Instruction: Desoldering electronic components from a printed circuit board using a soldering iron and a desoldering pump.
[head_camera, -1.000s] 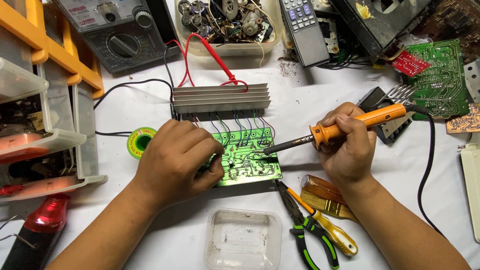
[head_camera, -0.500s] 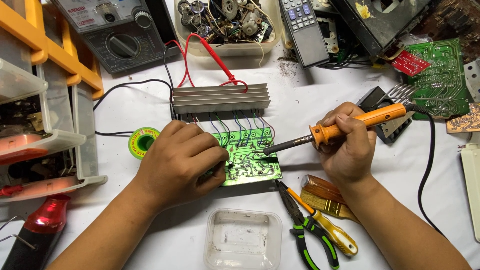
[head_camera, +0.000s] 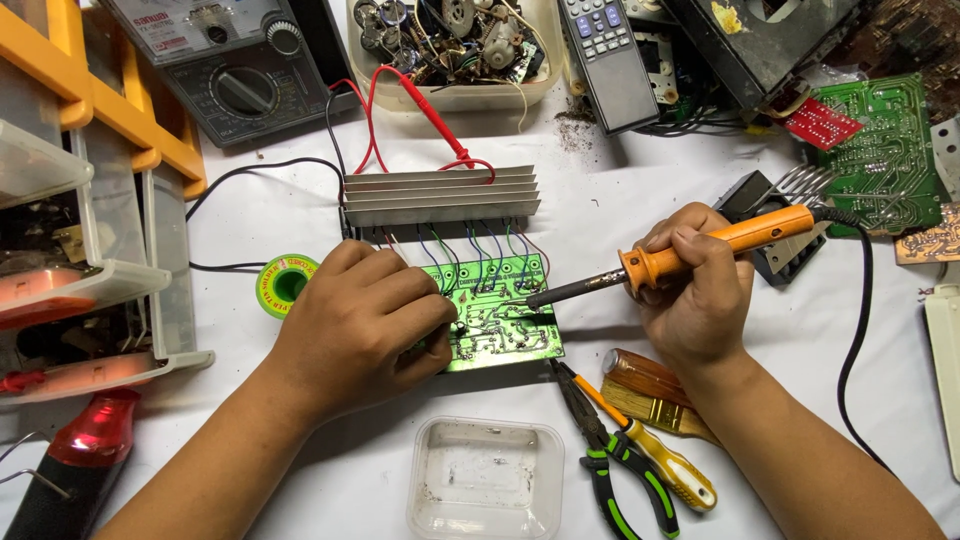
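from the head camera we look down at a green circuit board (head_camera: 500, 320) lying flat on the white table (head_camera: 640, 200), and we place everything else relative to that board. our left hand (head_camera: 365, 325) lies curled over the board's left half, fingers bent down onto it and pinning it; whether anything sits between the fingertips we cannot tell. our right hand (head_camera: 695, 290) is to the right of the board, closed around the orange handle of a soldering iron (head_camera: 700, 250), so the grip sits well off the board while the iron's dark tip reaches left and meets the board near its upper right part. just behind the board, joined to it by thin coloured wires, stands a ribbed aluminium heat sink (head_camera: 440, 195). left of the board lies a green spool of solder (head_camera: 285, 283). in front of the board sits a clear plastic tray (head_camera: 485, 480); at the board's front right corner lie green-handled pliers (head_camera: 610, 450), a yellow-handled screwdriver (head_camera: 655, 465) and a wooden-handled brush (head_camera: 650, 390). far behind the board, a multimeter (head_camera: 230, 60) and a remote control (head_camera: 605, 55).
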